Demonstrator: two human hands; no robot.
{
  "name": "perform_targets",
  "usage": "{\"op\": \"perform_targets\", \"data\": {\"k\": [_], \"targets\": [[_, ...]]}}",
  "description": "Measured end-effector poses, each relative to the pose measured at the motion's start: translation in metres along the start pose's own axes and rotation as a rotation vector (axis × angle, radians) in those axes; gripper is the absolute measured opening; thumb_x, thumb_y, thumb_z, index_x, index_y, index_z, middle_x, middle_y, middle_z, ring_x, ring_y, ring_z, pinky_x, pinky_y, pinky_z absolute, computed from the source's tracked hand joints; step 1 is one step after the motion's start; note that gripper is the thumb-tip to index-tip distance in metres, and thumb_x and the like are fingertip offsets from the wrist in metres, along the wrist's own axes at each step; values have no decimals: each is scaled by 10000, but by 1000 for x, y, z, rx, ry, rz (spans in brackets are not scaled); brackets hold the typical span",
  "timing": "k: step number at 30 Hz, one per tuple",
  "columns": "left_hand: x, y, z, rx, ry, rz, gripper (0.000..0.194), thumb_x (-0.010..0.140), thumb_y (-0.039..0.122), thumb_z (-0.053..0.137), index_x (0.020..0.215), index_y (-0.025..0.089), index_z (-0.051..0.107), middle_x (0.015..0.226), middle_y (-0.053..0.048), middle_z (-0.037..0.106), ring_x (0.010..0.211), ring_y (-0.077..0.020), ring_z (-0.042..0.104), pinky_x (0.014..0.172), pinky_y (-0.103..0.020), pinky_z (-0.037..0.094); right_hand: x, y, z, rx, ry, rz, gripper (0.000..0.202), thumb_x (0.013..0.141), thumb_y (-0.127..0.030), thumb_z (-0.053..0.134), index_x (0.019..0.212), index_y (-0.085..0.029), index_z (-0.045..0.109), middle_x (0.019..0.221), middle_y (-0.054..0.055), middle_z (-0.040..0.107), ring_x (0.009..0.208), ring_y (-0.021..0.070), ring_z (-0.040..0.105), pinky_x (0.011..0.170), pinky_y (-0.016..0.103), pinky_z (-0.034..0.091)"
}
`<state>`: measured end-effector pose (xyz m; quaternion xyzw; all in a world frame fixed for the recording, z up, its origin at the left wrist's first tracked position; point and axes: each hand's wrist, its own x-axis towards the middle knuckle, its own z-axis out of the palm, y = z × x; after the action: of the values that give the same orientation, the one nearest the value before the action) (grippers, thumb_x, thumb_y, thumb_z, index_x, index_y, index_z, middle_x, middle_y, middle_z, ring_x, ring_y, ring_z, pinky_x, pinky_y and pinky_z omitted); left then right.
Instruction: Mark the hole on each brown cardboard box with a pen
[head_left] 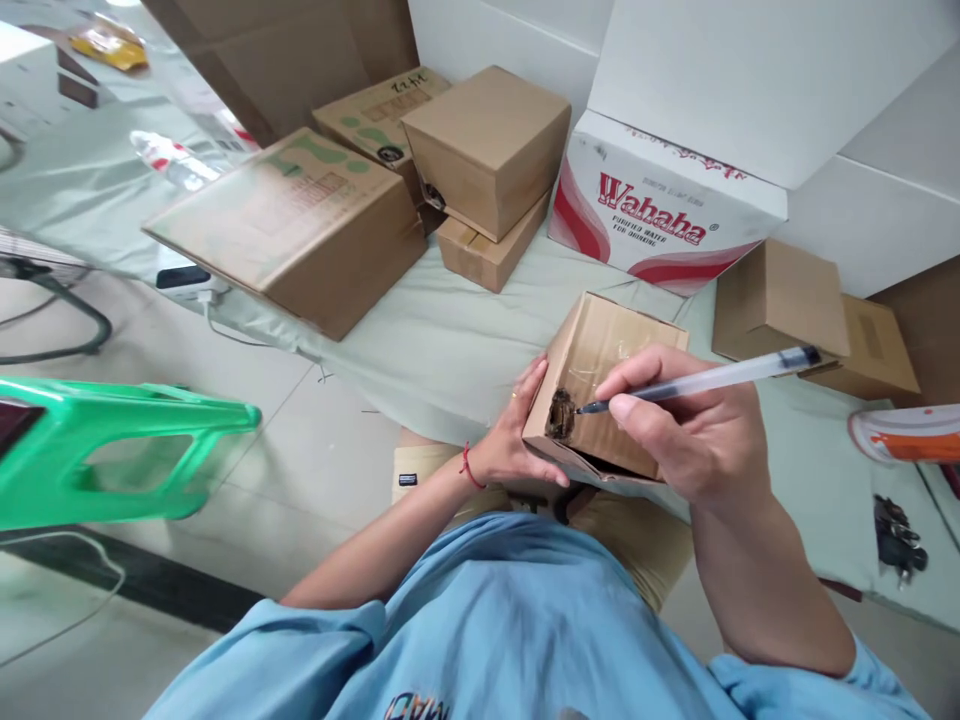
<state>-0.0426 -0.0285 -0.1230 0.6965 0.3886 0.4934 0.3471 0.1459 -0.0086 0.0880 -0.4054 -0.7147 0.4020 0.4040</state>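
A small cardboard box [600, 345] sits at the table's front edge, in front of my body. My left hand [520, 435] lies against its left side and near corner, with the fingers spread around it. In my right hand [686, 420] is a pen [720, 378], pinched between thumb and fingers. The pen's tip is at or just above a dark scribbled or torn patch [561, 414] on the box's near left corner; contact is hard to tell. Clear tape shines on the box top.
Several cardboard boxes [360, 240] stand at the back left, beside a white Wahaha carton [660, 210]. More brown boxes [787, 290], an orange-white container [907, 434] and keys [898, 540] are on the right. A green stool [142, 415] stands left.
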Motion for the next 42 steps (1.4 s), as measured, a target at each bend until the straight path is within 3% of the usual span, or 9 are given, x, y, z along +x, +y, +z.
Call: {"op": "perform_targets", "data": {"k": [7,13,18,27,31,34,37,39,42], "targets": [[-3,-1,9,-70,67,-97,1351,671,903,846,1745,283,309,1683,-212,487,1601,-484,429,1295,-714,406,0,-1,6,-129,-5,-51,79,951,-260,725,902,-244,784,686,-19,681,502,105,498,429,237,361],[-4,-4,10,-32,88,-5,1363,677,720,974,1759,292,263,1771,-219,377,1625,-469,410,1290,-697,424,1,-4,8,-178,2,-79,78,928,-212,709,869,-240,752,634,-40,642,475,94,467,425,234,359],[-2,-7,10,-41,100,96,1274,792,811,836,1773,312,194,1781,-218,347,1661,-452,354,1323,-707,369,-1,-3,7,-147,-30,-116,130,893,-141,667,800,-225,703,582,-62,557,452,76,406,423,233,311],[-4,-8,13,-53,113,26,1257,775,908,764,1756,295,274,1781,-159,376,1643,-462,379,1331,-639,411,0,-4,5,-74,-223,-173,137,950,-177,679,837,-234,731,623,-50,613,494,89,465,474,251,360],[-4,-12,15,-58,119,50,1267,769,913,761,1760,302,263,1781,-168,369,1642,-463,377,1324,-660,406,-5,-3,10,-32,-31,-146,108,948,-196,717,865,-232,775,694,-16,685,522,105,532,471,252,387],[-6,-19,15,-62,119,83,1276,758,868,816,1766,312,265,1759,-194,397,1635,-448,395,1319,-682,395,-5,2,2,118,407,-140,57,952,-258,748,925,-231,791,722,-5,708,514,114,554,445,247,375],[-9,-24,14,-49,106,81,1257,767,822,847,1769,325,273,1743,-195,425,1623,-446,416,1313,-673,403,-7,26,-27,229,741,-44,177,930,-375,765,867,-217,716,623,-49,612,415,85,407,393,230,266],[-10,-26,13,-42,95,73,1259,765,814,854,1770,329,271,1744,-194,427,1621,-451,417,1311,-673,405,-15,56,-52,137,764,151,321,883,-511,772,820,-226,639,575,-77,532,409,79,342,390,224,233],[-11,-26,12,-46,83,78,1250,771,802,858,1768,326,274,1736,-199,430,1617,-455,419,1308,-679,405,-36,106,-75,-183,455,558,519,792,-708,773,709,-239,566,513,-76,452,455,104,383,421,243,285]]}}
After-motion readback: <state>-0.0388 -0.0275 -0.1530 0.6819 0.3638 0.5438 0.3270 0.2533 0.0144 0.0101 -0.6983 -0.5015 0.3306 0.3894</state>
